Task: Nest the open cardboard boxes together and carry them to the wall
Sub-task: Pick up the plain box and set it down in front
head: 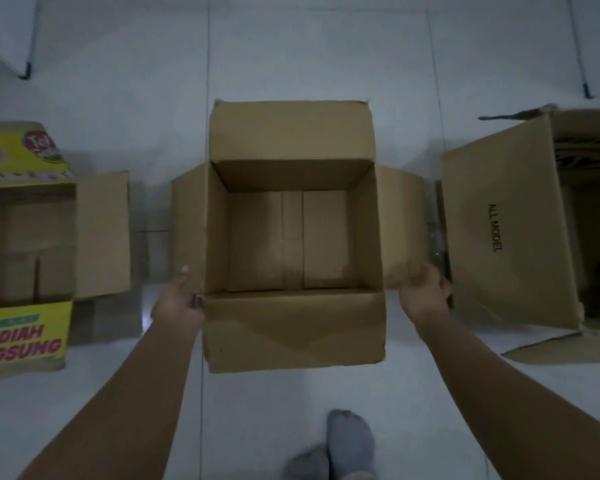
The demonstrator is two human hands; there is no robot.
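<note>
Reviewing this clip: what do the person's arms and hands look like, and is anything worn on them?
Both forearms are bare up to the frame edge, with no sleeves showing. The left hand and right hand wear no gloves; no watch, ring or bracelet is visible. Grey socks cover the feet.

Three open boxes stand in a row on the floor [291, 46]. The middle box [293, 237] sits straight ahead of the person, its four flaps spread outward: one toward the wall side, one toward the person, one to each side. The left box [28, 244] lies well apart to its left, one flap reaching toward the middle. The right box [534, 237] stands near its right side, a flap leaning toward the middle box. The left hand [181, 299] is at the middle box's near left corner, the right hand [425, 292] on its right flap, between the middle and right boxes. The person's feet [340, 448] are behind the middle box, nearest the camera.
</note>
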